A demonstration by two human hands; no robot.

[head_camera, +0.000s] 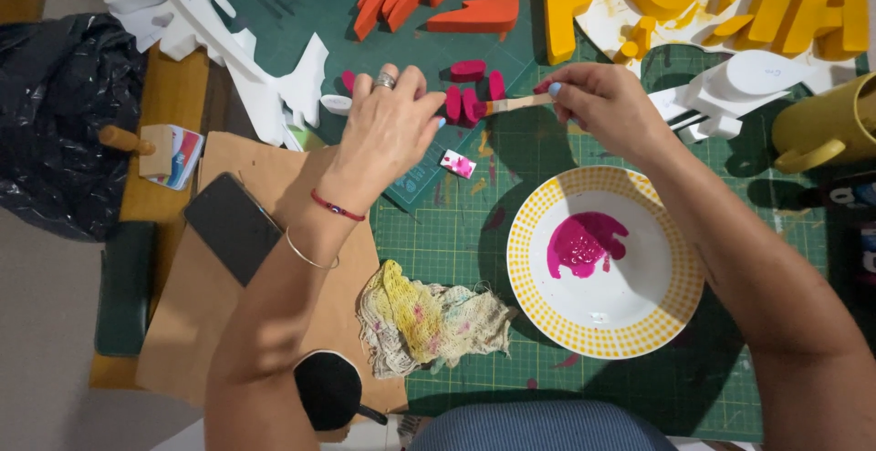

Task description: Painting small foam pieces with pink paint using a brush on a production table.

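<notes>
Evenly and brightly lit from above. Soft shadows cast below and left of the plate [639, 337] and under both forearms. Slight glare on black plastic bag [55, 114]. Sharp at centre; mild wide-angle stretch toward frame edges.

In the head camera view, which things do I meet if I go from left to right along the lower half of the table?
Black plastic bag → dark phone → stained rag → yellow-rimmed plate with pink paint.
</notes>
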